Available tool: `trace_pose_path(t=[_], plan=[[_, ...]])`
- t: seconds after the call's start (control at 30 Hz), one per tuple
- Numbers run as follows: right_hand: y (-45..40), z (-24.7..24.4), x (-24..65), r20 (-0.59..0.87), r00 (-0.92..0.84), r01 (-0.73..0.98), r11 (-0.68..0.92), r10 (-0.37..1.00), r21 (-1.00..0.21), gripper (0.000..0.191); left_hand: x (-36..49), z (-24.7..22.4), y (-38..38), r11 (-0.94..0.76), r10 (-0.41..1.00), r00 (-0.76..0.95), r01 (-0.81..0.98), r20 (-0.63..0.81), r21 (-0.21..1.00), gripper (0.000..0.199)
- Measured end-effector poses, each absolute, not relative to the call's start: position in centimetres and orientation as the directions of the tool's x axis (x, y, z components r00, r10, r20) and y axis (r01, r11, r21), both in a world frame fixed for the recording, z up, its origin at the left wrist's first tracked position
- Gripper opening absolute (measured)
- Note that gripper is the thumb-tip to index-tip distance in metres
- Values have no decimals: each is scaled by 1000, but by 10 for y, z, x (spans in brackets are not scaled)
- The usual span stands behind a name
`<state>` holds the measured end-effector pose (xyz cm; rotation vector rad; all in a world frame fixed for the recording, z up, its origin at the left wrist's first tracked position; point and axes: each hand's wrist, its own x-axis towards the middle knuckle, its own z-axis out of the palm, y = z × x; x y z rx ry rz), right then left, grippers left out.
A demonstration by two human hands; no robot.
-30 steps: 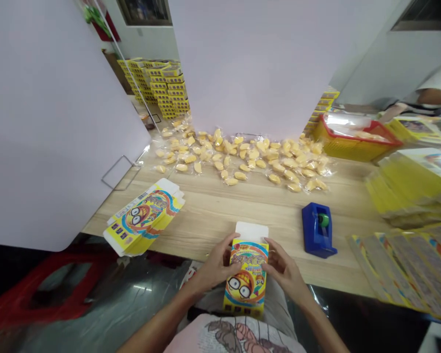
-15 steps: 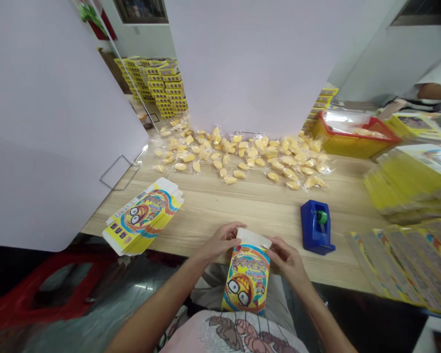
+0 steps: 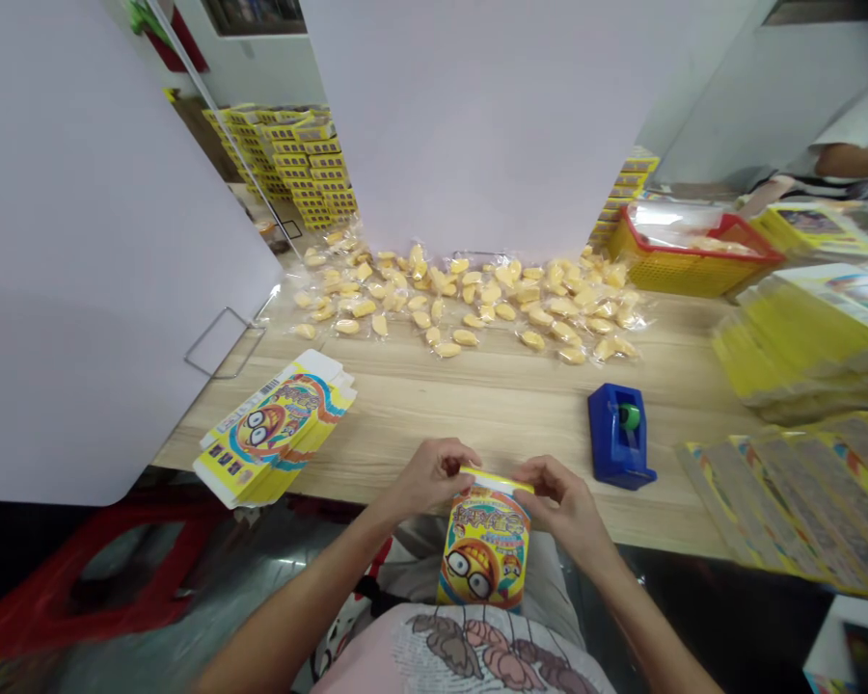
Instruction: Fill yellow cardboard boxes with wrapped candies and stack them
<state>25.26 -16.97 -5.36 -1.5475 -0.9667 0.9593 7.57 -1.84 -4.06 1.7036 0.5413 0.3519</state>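
Yellow printed cardboard is used for the box (image 3: 483,554), which is held upright-looking above the lap, just in front of the near edge of the desk (image 3: 434,400). Its upper left corner is pinched between the thumb and bent fingers of the left hand (image 3: 434,472); its upper right corner is pinched likewise by the right hand (image 3: 562,496). A narrow pale strip is shown along its top edge, between the two hands. A cartoon face (with large round glasses) is printed on its front.

To the left on the desk, a stack of flattened cartons (image 3: 279,424) is laid at a slant, partly past the near edge. Near the right hand, a blue tape dispenser (image 3: 617,443) is placed, fitted with a green-centred roll (image 3: 629,416). Across the far side, yellow pieces (image 3: 504,311) in clear wrappers are scattered below a white panel (image 3: 477,125). Farther right, a red-rimmed yellow basket (image 3: 687,268) is seen beyond more stacked cartons (image 3: 802,337), and a co-worker's forearm (image 3: 854,161) is partly shown.
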Motion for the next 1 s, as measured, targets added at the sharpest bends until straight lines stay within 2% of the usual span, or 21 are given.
trace_pose_path(t=[0.1,0.17,0.33,0.47,0.57,0.67,0.73,0.8,0.83,0.9,0.97,1.0], plan=[[-163,-47,255,-84,371,166,-155,925,-974,19,80,-41,-10,68,484,858,156,-169,985,23],[-160,-46,256,-73,369,193,-153,926,-969,20,82,-44,-7,111,467,862,164,-197,980,23],[-166,-52,254,-56,354,137,-111,933,-984,22,79,-44,-7,-39,465,878,153,-118,987,19],[-173,-59,250,-32,344,60,-56,938,-997,16,75,-45,-14,-153,470,880,155,-66,976,19],[-177,-64,241,-30,396,37,-48,918,-998,15,75,-50,-22,-236,515,857,130,10,963,13],[-182,-67,230,5,450,36,-12,893,-999,13,76,-55,-30,-275,539,840,100,67,956,17],[-185,-66,230,66,465,98,22,883,-995,11,76,-58,-34,-173,583,812,89,29,981,17],[-190,-64,240,165,543,249,30,824,-968,20,77,-63,-36,47,628,773,80,-92,996,13],[-194,-62,251,231,616,340,10,754,-940,23,77,-65,-38,168,632,758,65,-158,984,12],[-202,-60,279,352,779,463,-96,519,-881,24,79,-69,-43,356,610,750,30,-256,934,16],[-210,-61,312,355,884,427,-216,306,-878,24,83,-70,-49,461,584,753,1,-304,887,22],[-212,-63,327,301,916,367,-253,264,-895,26,85,-69,-52,492,580,751,-12,-317,870,25]])
